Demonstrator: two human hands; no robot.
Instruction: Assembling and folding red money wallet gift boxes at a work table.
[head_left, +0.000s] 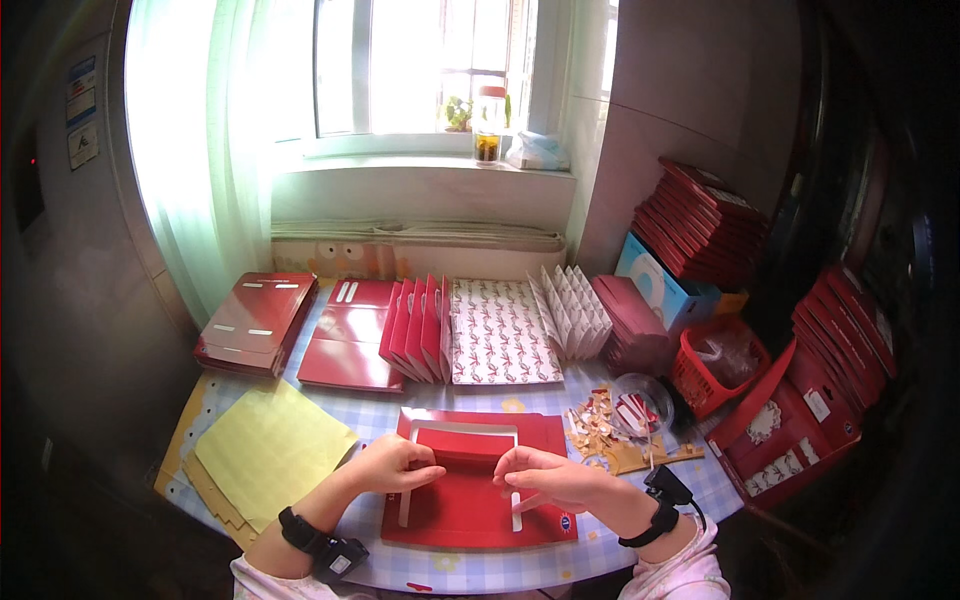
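A red printed cardboard sleeve (457, 517) with a white-edged window-like frame lies flat on the checked tablecloth before me. Over its left part is my left hand (401, 463), fingers curled and thumb pointing right; whether something thin is between them cannot be told. My right hand (544, 480) hovers over the sleeve's right part, its fingers partly bent and apart, with no object visible in it. Each wrist wears a black strap with a small device. Yellow paper sheets (274, 450) lie left of my left forearm.
Red folders (255, 322), red card pieces (352, 337), patterned white cards (506, 334) and folded patterned strips (576, 311) line the back. At right are cardboard scraps (589, 431), a round clear tub (641, 405), a red plastic basket (720, 364) and stacked red packages (697, 217).
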